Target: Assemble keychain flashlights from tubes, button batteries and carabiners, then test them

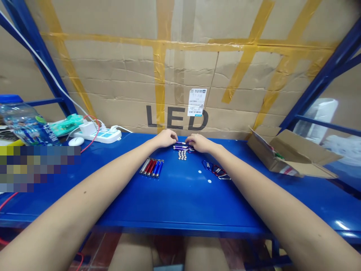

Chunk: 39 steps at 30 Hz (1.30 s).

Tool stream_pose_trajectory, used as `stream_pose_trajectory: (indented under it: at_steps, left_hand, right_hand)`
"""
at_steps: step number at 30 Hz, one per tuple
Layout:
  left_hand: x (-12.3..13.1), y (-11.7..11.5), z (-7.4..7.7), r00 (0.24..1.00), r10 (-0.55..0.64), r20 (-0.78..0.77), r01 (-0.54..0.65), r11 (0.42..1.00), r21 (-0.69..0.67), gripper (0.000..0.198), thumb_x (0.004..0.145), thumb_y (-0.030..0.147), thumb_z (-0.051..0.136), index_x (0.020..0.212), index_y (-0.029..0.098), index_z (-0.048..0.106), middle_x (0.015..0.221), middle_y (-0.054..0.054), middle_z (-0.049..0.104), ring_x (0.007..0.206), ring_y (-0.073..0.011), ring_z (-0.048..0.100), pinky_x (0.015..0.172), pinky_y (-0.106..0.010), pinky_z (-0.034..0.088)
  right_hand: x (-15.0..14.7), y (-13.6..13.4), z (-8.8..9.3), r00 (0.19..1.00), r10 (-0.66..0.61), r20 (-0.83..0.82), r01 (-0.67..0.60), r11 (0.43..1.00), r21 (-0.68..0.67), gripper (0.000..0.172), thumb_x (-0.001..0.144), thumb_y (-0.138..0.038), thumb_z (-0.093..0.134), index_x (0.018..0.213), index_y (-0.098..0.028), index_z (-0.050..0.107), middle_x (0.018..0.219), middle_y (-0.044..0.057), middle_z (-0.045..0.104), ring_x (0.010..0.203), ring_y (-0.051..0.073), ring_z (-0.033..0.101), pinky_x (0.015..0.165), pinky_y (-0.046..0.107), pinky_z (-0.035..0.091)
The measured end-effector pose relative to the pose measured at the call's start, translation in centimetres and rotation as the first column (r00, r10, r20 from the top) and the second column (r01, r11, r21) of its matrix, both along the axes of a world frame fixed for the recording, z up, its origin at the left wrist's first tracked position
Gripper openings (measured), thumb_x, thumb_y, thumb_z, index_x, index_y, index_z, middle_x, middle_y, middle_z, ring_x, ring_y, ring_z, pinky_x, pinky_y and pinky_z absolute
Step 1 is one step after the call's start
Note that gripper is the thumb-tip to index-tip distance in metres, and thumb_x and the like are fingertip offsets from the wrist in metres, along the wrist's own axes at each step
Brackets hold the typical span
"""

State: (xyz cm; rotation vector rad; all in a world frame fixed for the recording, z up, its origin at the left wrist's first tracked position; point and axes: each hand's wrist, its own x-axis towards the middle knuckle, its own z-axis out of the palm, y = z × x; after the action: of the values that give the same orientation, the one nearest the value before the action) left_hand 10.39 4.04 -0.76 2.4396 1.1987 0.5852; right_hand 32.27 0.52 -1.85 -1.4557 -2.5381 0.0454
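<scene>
The left hand and right hand are kept with fingers curled nearly closed at opposite ends of a purple tube; whether it is gripped cannot be told. More tubes and silver discs are laid just below the fingertips, flashlights lower left, clips lower right.

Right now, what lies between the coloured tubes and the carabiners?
In the head view: blue table, two small white discs, and, slightly farther back, small silvery pieces.
</scene>
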Motion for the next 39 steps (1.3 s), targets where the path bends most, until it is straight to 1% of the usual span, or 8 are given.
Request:
stream_pose_trajectory:
  at_steps: [3, 7, 15, 22, 28, 34, 36, 39]
  left_hand:
    - [0.2, 0.1, 0.1, 1.0, 0.003, -0.022, -0.003, 1.0, -0.027, 0.02, 0.072, 0.012, 0.057, 0.077, 0.016, 0.076, 0.084, -0.004, 0.075, 0.081, -0.0194, 0.067, 0.076, -0.028, 0.05]
    - [0.3, 0.0, 0.1, 1.0, 0.002, -0.006, -0.003, 0.999, -0.045, 0.021, 0.075, 0.017, 0.056, 0.081, 0.017, 0.076, 0.09, -0.004, 0.076, 0.086, -0.0191, 0.067, 0.08, -0.027, 0.05]
    - [0.0, -0.4, 0.0, 0.998, -0.065, 0.014, 0.066, 0.995, -0.076, 0.023, 0.074, 0.02, 0.058, 0.087, 0.017, 0.077, 0.092, -0.005, 0.076, 0.088, -0.0192, 0.068, 0.08, -0.027, 0.05]
    - [-0.3, -0.9, -0.1, 1.0, -0.027, 0.015, 0.028, 0.999, -0.037, 0.021, 0.078, 0.019, 0.057, 0.086, 0.017, 0.077, 0.093, -0.005, 0.077, 0.089, -0.0196, 0.068, 0.084, -0.028, 0.05]
    - [-0.3, -1.5, 0.3, 0.998, 0.057, 0.018, -0.056, 0.998, -0.043, 0.023, 0.081, 0.02, 0.057, 0.091, 0.015, 0.076, 0.1, -0.008, 0.076, 0.093, -0.0221, 0.067, 0.085, -0.03, 0.05]
    - [-1.6, -1.8, 0.8, 0.999, 0.054, 0.006, -0.054, 0.997, 0.051, 0.024, 0.084, 0.023, 0.055, 0.094, 0.015, 0.075, 0.105, -0.009, 0.075, 0.098, -0.0225, 0.066, 0.086, -0.031, 0.048]
    - [-2.5, -2.1, 1.3, 1.0, 0.006, 0.006, -0.006, 0.997, 0.073, 0.024, 0.082, 0.023, 0.056, 0.093, 0.017, 0.075, 0.102, -0.008, 0.075, 0.095, -0.0217, 0.066, 0.084, -0.03, 0.047]
    - [-4.0, -3.2, 2.2, 0.99, -0.128, -0.052, 0.127, 0.992, -0.011, 0.019, 0.076, 0.023, 0.059, 0.086, 0.02, 0.076, 0.094, -0.005, 0.076, 0.088, -0.0194, 0.066, 0.08, -0.028, 0.046]
  right_hand:
    - [0.3, 0.1, -0.3, 1.0, -0.006, 0.024, 0.005, 1.0, 0.011, 0.035, 0.093, -0.015, 0.046, 0.118, -0.018, 0.071, 0.114, 0.013, 0.068, 0.106, 0.026, 0.062, 0.093, 0.034, 0.045]
    - [0.6, 0.0, -0.5, 1.0, -0.014, -0.005, 0.014, 1.0, -0.025, 0.036, 0.095, -0.02, 0.046, 0.121, -0.02, 0.071, 0.116, 0.013, 0.066, 0.106, 0.026, 0.061, 0.096, 0.036, 0.045]
    - [0.9, -0.7, -0.6, 0.991, -0.017, -0.134, 0.008, 0.998, -0.066, 0.055, 0.082, 0.0, 0.044, 0.124, -0.024, 0.071, 0.119, 0.01, 0.067, 0.111, 0.024, 0.061, 0.101, 0.035, 0.045]
    - [0.7, -1.0, -0.7, 0.989, -0.007, -0.149, 0.0, 0.999, -0.045, 0.057, 0.081, 0.001, 0.044, 0.124, -0.023, 0.071, 0.118, 0.01, 0.069, 0.109, 0.024, 0.063, 0.1, 0.037, 0.047]
    - [1.0, -1.5, 0.0, 0.961, -0.099, -0.26, 0.071, 0.991, -0.115, 0.063, 0.074, 0.005, 0.044, 0.129, -0.017, 0.067, 0.124, 0.011, 0.069, 0.111, 0.025, 0.064, 0.099, 0.037, 0.049]
    - [3.0, -2.4, 0.8, 0.936, -0.155, -0.316, 0.144, 0.988, -0.058, 0.051, 0.079, 0.003, 0.044, 0.117, -0.016, 0.071, 0.122, 0.012, 0.07, 0.112, 0.025, 0.064, 0.101, 0.04, 0.048]
    - [3.4, -3.0, 0.9, 0.937, -0.163, -0.31, 0.162, 0.986, -0.03, 0.044, 0.082, 0.0, 0.045, 0.113, -0.016, 0.073, 0.12, 0.012, 0.071, 0.111, 0.025, 0.064, 0.1, 0.04, 0.048]
    - [3.3, -4.0, 1.0, 0.946, -0.145, -0.289, 0.163, 0.986, 0.038, 0.035, 0.087, -0.005, 0.046, 0.105, -0.015, 0.074, 0.115, 0.012, 0.072, 0.108, 0.025, 0.065, 0.097, 0.039, 0.048]
